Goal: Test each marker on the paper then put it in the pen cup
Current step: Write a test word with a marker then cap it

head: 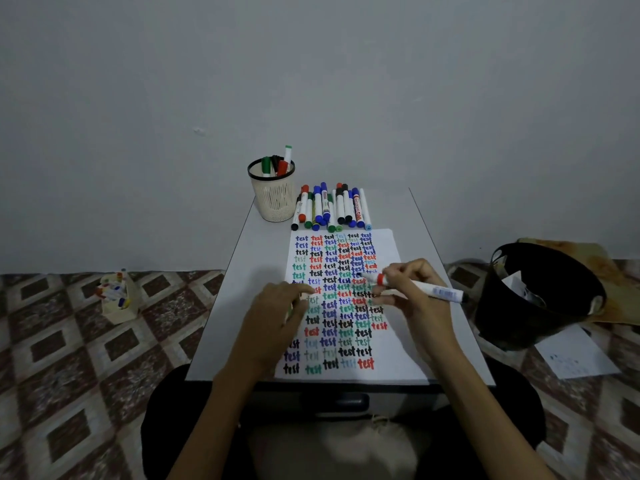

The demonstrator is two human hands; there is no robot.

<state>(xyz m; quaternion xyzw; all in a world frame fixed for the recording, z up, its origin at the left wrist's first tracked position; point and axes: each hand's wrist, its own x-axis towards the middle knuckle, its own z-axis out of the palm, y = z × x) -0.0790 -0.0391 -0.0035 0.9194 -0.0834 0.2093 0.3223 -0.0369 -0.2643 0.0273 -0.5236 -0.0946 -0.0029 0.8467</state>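
A white paper (388, 244) covered with coloured "test" words lies on the small grey table (242, 271). My right hand (412, 282) grips a white marker (426, 288) with a red collar. Its uncapped tip points left and touches the paper in the right column. My left hand (273, 313) rests on the paper's left side with curled fingers; something pale shows at its edge, too blurred to identify. A cream mesh pen cup (273, 199) at the table's far left holds several markers. A row of capped markers (332, 209) lies beside it, above the paper.
A black bin (540, 292) with crumpled paper stands on the patterned floor to the right, with a loose sheet (575, 355) in front of it. A small box of markers (116, 299) sits on the floor to the left. A grey wall is behind the table.
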